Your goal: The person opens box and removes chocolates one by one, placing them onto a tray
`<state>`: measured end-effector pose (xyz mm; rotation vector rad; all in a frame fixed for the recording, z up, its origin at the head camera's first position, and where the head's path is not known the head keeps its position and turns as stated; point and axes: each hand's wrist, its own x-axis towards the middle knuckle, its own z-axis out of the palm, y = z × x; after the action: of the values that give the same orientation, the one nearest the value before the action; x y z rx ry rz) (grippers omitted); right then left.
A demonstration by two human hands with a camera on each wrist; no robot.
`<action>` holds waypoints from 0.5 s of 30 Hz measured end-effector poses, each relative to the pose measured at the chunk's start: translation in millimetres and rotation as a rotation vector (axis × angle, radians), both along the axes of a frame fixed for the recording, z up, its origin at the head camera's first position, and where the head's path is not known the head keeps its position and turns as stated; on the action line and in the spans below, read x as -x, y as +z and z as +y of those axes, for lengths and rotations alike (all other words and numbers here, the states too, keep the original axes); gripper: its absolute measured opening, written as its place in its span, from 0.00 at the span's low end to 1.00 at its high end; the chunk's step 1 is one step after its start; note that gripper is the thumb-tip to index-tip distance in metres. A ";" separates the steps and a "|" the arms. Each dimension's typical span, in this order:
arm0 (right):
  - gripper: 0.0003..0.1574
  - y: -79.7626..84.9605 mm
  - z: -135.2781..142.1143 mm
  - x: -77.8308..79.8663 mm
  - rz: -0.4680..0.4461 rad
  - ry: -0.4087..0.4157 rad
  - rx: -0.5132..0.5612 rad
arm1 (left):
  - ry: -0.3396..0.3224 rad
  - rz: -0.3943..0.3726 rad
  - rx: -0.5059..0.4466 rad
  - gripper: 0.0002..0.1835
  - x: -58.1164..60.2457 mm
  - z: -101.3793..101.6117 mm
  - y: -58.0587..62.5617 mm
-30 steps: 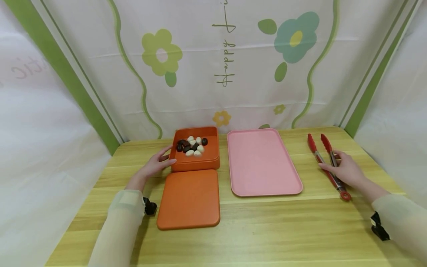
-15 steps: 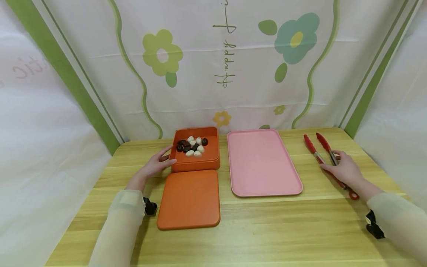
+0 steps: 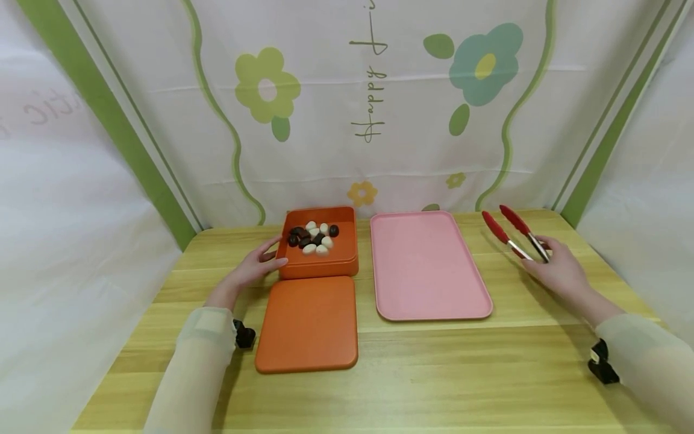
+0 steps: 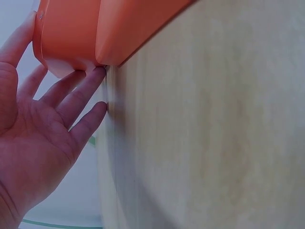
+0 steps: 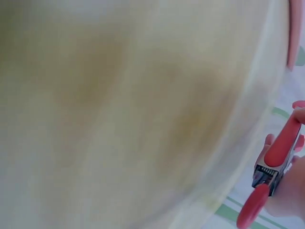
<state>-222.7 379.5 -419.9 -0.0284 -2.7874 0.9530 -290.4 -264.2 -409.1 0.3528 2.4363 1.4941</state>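
Note:
My left hand (image 3: 255, 265) touches the left side of an orange square box (image 3: 325, 266), its thumb at the rim and its fingers nearly straight along the wall (image 4: 69, 36). Inside the box lie several white (image 3: 309, 248) and dark brown (image 3: 293, 240) pebble-like pieces. On the right, my right hand (image 3: 561, 271) grips a pair of red-tipped metal tongs (image 3: 496, 227) around the middle. The tongs' tips stand apart, raised above the table and pointing away from me. Their red handle (image 5: 281, 145) and pull ring (image 5: 252, 206) show in the right wrist view.
An orange lid (image 3: 309, 325) lies flat in front of the box. Right of the box is a pink rectangular tray (image 3: 428, 265). All stand on a wooden table (image 3: 412, 380), with a flowered cloth (image 3: 325, 138) hanging behind.
My right hand has lifted the tongs off the table, and their tips have moved up and to the left. The left hand, box, lid and tray stay where they were.

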 end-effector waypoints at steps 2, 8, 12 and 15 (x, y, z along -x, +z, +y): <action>0.44 5.2 -2.2 2.5 0.002 0.007 0.012 | -0.003 0.001 -0.004 0.40 0.0 0.2 0.2; 0.44 21.9 -11.4 6.6 -0.002 0.024 0.008 | -0.010 -0.001 -0.006 0.41 -0.5 1.0 0.2; 0.44 29.9 -18.9 6.6 -0.011 0.058 0.002 | -0.007 -0.007 -0.006 0.41 -0.6 1.3 0.4; 0.46 35.7 -26.7 6.7 -0.023 0.079 -0.021 | -0.001 -0.010 -0.005 0.40 -0.3 1.3 0.6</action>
<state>-229.4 352.8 -384.2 0.0754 -2.8385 0.9471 -290.1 -262.9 -408.6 0.3470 2.4246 1.4982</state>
